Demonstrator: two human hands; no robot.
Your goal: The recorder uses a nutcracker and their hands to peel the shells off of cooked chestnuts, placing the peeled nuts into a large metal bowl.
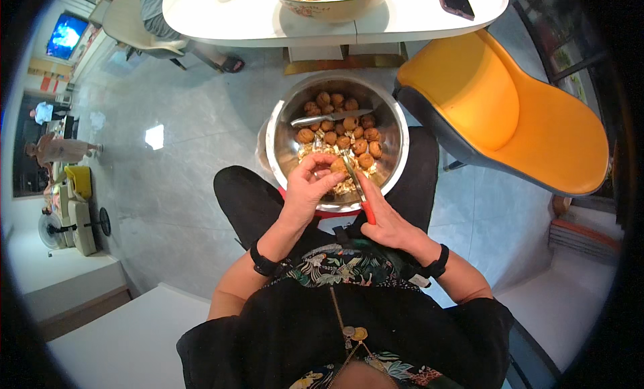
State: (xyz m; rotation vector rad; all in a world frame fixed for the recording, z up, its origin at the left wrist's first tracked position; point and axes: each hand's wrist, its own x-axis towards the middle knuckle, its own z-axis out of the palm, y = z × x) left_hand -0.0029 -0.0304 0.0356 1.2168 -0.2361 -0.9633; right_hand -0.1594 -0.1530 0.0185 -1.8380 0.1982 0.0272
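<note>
My left hand [314,183] holds a walnut [339,166] between thumb and fingers, low over a wide stainless steel bowl [276,137]. In my right hand [385,215] is a red-handled metal tool [356,181]; its metal end meets the walnut, and its exact kind cannot be told. Several whole walnuts [371,134] lie in the bowl, with pale broken pieces [322,146] nearer me. A knife with a metal handle [329,117] rests across the walnuts at the far side. The bowl stands between my knees.
Beyond the bowl is a white table [226,26] bearing an enamel basin [327,9] of walnut pieces and a phone [454,1]. An orange chair [468,92] stands at right. A person [156,16] sits at the upper left; another person [65,150] is farther left, near a fan [50,230].
</note>
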